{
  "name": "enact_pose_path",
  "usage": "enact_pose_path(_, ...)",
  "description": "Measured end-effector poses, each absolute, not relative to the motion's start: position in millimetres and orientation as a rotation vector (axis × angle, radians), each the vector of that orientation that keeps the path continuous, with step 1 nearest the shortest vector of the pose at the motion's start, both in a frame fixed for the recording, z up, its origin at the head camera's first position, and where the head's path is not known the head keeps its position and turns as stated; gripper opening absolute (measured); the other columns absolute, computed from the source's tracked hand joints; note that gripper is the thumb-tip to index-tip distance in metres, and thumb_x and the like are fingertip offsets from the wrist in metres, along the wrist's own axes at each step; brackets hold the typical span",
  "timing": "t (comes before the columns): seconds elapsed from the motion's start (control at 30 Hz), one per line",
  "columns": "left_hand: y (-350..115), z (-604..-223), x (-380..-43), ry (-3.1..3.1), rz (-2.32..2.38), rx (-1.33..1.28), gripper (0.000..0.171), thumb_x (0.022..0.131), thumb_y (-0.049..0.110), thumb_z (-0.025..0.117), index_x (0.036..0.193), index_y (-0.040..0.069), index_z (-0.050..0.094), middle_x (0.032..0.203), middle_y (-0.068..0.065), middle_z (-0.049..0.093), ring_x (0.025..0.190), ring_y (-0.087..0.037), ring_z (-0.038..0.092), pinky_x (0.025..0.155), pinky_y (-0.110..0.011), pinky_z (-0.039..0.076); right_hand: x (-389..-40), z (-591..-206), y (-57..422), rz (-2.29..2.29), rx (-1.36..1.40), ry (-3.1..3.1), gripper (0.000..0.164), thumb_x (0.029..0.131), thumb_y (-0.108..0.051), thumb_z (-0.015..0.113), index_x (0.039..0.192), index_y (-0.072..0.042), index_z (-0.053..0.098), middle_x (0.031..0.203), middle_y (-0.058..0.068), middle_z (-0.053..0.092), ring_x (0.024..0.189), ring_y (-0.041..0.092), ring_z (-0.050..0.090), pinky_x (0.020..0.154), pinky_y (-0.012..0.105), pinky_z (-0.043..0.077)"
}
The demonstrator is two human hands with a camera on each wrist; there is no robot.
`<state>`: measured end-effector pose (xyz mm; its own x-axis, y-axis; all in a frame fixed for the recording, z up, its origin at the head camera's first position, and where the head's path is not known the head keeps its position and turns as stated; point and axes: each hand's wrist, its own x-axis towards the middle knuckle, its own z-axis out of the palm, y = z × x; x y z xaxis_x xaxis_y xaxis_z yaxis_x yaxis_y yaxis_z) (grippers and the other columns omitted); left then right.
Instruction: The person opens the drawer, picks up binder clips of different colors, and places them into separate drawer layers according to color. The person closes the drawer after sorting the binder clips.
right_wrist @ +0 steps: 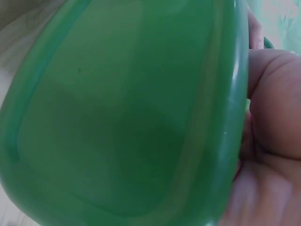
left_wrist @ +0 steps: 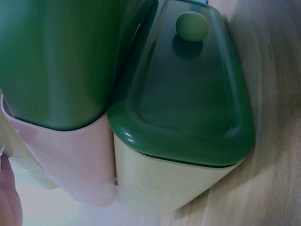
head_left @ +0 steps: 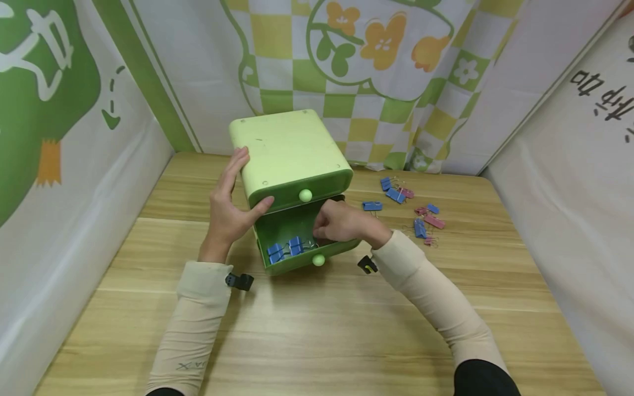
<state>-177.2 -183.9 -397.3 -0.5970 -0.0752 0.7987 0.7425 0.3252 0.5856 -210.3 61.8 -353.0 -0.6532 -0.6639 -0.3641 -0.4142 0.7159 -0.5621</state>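
Near the far edge of the wooden table (head_left: 317,335), left of its middle, stands a pale green two-drawer desktop cabinet (head_left: 287,148), with a checked, flower-printed curtain (head_left: 317,74) behind it. Its upper drawer (head_left: 279,199) is pushed in; its lower drawer (head_left: 289,267) is pulled out towards the table's near edge, and each front carries a round green knob.

The person's left hand (head_left: 229,212) is spread wide against the cabinet's left side, the fingers along the upper left edge and the thumb at the front left corner; it steadies the cabinet. The right hand (head_left: 342,223) reaches over the right part of the lower drawer, its fingers bent down inside. The pictures do not show whether it has hold of anything, as the fingertips are hidden and the drawer front fills most of the right wrist view.

In the lower drawer, two blue binder clips (head_left: 295,246) lie towards the front left corner, to the left of the right hand and below the left thumb. Towards the table's far right corner, beyond the right wrist, loose blue binder clips (head_left: 395,195) and pink binder clips (head_left: 434,221) lie scattered.
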Motion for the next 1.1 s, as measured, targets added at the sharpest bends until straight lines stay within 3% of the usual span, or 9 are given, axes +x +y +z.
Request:
enact_pose_path(0.1, -185, -399, -178, -1.829, -1.358, -0.591, 0.085, 0.085, 0.040, 0.081, 0.145, -0.011, 0.053, 0.158, -0.028, 0.050, 0.157, -0.043, 0.038, 0.134, -0.043, 0.030, -209, -354, 60, -0.594, -0.819, 2.345, 0.024, 0.105, -0.011, 0.063, 0.097, -0.005, 0.084, 0.075, -0.001, 0.069, 0.064, 0.008, 0.047, 0.058, 0.022, 0.039)
enact_pose_path(0.17, -187, -405, -183, -1.834, -1.352, -0.587, 0.085, 0.083, 0.039, 0.082, 0.147, -0.009, 0.053, 0.159, -0.025, 0.050, 0.157, -0.040, 0.038, 0.134, -0.043, 0.030, -208, -354, 59, -0.610, -0.813, 2.325, 0.024, 0.105, -0.011, 0.062, 0.099, -0.004, 0.084, 0.078, 0.003, 0.072, 0.065, 0.009, 0.047, 0.058, 0.022, 0.037)
enact_pose_path(0.33, -189, -408, -184, -1.840, -1.343, -0.573, 0.084, 0.078, 0.029, 0.081, 0.148, -0.009, 0.053, 0.160, -0.022, 0.051, 0.158, -0.037, 0.038, 0.134, -0.043, 0.030, -205, -356, 55, -0.662, -0.797, 2.299, 0.022, 0.105, -0.009, 0.062, 0.105, -0.002, 0.083, 0.099, 0.011, 0.082, 0.082, 0.012, 0.066, 0.068, 0.020, 0.050)
enact_pose_path(0.47, -186, -403, -179, -1.832, -1.347, -0.571, 0.083, 0.079, 0.030, 0.081, 0.146, -0.010, 0.053, 0.159, -0.024, 0.051, 0.157, -0.040, 0.039, 0.134, -0.043, 0.030, -205, -358, 54, -0.712, -0.781, 2.291, 0.023, 0.105, -0.008, 0.061, 0.106, -0.002, 0.083, 0.099, 0.011, 0.083, 0.090, 0.019, 0.076, 0.071, 0.021, 0.056)
enact_pose_path(0.67, -185, -400, -177, -1.827, -1.345, -0.579, 0.083, 0.082, 0.034, 0.082, 0.145, -0.012, 0.053, 0.158, -0.027, 0.051, 0.156, -0.043, 0.039, 0.134, -0.044, 0.030, -204, -354, 64, -0.821, -0.733, 2.262, 0.023, 0.106, -0.003, 0.057, 0.109, 0.005, 0.079, 0.102, 0.017, 0.081, 0.091, 0.022, 0.080, 0.080, 0.028, 0.066)
enact_pose_path(0.87, -184, -396, -176, -1.826, -1.347, -0.586, 0.083, 0.083, 0.035, 0.081, 0.144, -0.013, 0.052, 0.157, -0.030, 0.050, 0.155, -0.046, 0.038, 0.134, -0.044, 0.030, -208, -338, 85, -0.923, -0.697, 2.225, 0.026, 0.106, -0.002, 0.056, 0.120, 0.013, 0.072, 0.111, 0.023, 0.079, 0.101, 0.030, 0.080, 0.090, 0.038, 0.067)
enact_pose_path(1.1, -184, -396, -177, -1.838, -1.349, -0.593, 0.081, 0.080, 0.027, 0.080, 0.145, -0.014, 0.052, 0.158, -0.030, 0.050, 0.156, -0.045, 0.038, 0.134, -0.044, 0.029, -208, -318, 118, -0.933, -0.671, 2.373, 0.026, 0.103, -0.015, 0.068, 0.122, 0.001, 0.075, 0.107, 0.014, 0.082, 0.101, 0.029, 0.079, 0.090, 0.037, 0.065)
